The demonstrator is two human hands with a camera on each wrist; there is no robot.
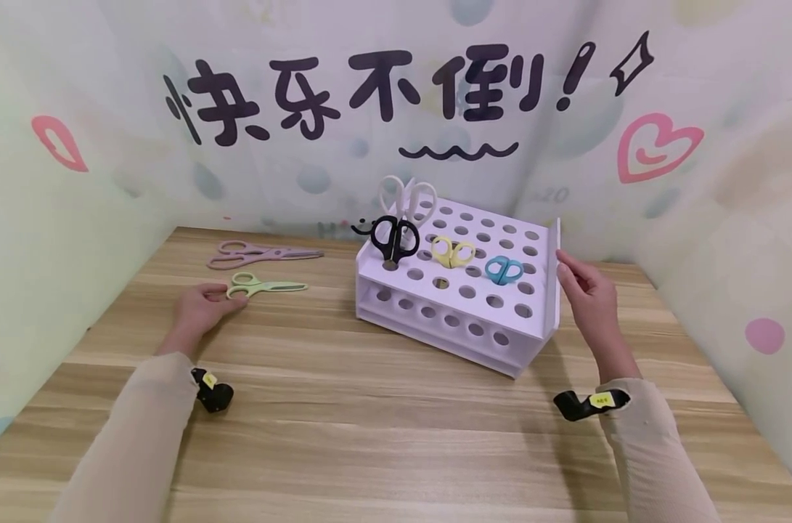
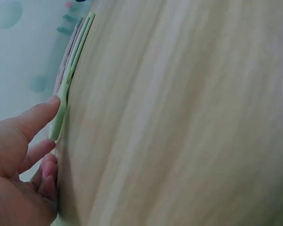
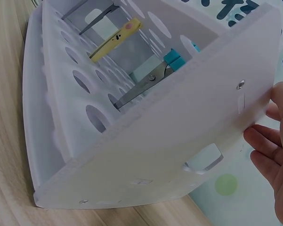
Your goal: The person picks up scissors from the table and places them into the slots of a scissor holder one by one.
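Note:
My left hand point(image 1: 202, 309) pinches the handle of the green scissors point(image 1: 270, 287), which lie on the table. Thumb and forefinger are at the handle loop in the left wrist view. Just behind lie pink scissors point(image 1: 265, 253). My right hand point(image 1: 588, 294) holds the right side panel of a white rack point(image 1: 435, 305) by its edge, fingertips at the upper part. Standing in the rack's round holes are white scissors point(image 1: 409, 200), black scissors point(image 1: 396, 243), yellow scissors point(image 1: 452, 253) and teal scissors point(image 1: 503, 271), blades down.
A wooden table point(image 1: 343, 421) carries everything. Behind it hangs a pale printed cloth point(image 1: 304, 174) with large dark characters, which also closes off both sides. The rack stands angled, right of centre, close to the back cloth.

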